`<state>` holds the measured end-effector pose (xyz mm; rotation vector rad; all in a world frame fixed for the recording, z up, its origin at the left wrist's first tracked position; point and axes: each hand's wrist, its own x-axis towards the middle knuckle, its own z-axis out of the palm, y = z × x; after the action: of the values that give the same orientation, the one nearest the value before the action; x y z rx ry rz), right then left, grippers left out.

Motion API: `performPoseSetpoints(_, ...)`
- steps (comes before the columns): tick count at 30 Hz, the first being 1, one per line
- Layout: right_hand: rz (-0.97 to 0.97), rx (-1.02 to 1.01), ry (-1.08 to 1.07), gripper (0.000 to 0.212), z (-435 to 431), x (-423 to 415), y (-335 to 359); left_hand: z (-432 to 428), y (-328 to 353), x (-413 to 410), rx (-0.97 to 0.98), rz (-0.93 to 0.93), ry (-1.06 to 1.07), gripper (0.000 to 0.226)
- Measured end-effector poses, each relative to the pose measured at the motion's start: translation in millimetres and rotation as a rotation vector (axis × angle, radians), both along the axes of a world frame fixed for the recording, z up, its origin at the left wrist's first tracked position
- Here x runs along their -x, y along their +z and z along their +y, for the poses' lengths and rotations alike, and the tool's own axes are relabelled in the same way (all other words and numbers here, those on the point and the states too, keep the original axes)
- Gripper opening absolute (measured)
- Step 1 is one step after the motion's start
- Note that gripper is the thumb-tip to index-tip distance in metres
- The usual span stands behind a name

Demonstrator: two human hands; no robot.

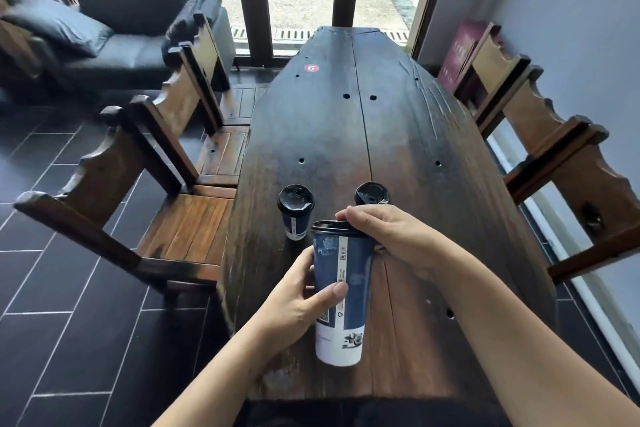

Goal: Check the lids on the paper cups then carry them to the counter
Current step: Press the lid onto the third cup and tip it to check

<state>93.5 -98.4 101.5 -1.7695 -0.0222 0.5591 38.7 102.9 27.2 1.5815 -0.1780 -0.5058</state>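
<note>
Low at frame centre, the left hand (298, 302) gripped a tall blue paper cup (346, 288) over the table (346, 132), while the right hand (391, 236) clasped its black lid (332, 227). Just beyond, a second cup (295, 211) and a third cup (372, 193) stood lidded and apart.

Cup 1 (343, 291): tall, blue-white, black lid (332, 228) on, slightly tilted. Cup 2 (295, 215), Cup 3 (372, 194): black-lidded, upright, at its 11 and 1 o'clock.

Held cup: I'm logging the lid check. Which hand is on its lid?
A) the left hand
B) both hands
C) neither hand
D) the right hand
D: the right hand curls its fingers round the black lid of the held cup, while the left hand grips the cup's side lower down.
</note>
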Motion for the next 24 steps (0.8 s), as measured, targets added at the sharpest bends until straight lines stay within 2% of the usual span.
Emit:
performPoseSetpoints(3,-0.002,-0.048,-0.008,0.026,-6.9,-2.9,-16.5,-0.1,-8.6,-4.8,-0.031,0.044,-0.039,0.07)
performPoseSetpoints(6,-0.047,0.039,-0.032,0.043,-14.2,-11.6,-43.8,-3.8,-23.4,-23.0,-0.096,0.077,-0.084,0.069)
performPoseSetpoints(10,0.004,0.006,-0.078,0.065,-23.0,-24.0,-81.5,-15.1,-53.8,-50.6,-0.156,0.057,-0.095,0.071)
performPoseSetpoints(15,-0.011,0.086,-0.03,0.079,-30.8,-35.9,-130.3,-29.9,-109.4,-72.2,-0.223,0.033,-0.089,0.079)
performPoseSetpoints(17,-0.041,0.149,-0.045,0.066,-31.6,-44.4,-148.6,-33.5,-131.3,-79.1,-0.253,0.013,-0.088,0.077)
performPoseSetpoints(20,-0.075,0.228,-0.09,0.03,-30.2,-55.4,-172.4,-37.5,-155.9,-85.2,-0.275,-0.013,-0.07,0.077)
performPoseSetpoints(22,-0.096,0.277,-0.097,0.021,-26.6,-61.2,-183.3,-39.1,-170.2,-90.5,-0.294,-0.038,-0.057,0.078)
performPoseSetpoints(24,-0.133,0.352,-0.067,0.021,-20.2,-66.4,-188.5,-38.6,-184.1,-95.4,-0.302,-0.061,-0.054,0.079)
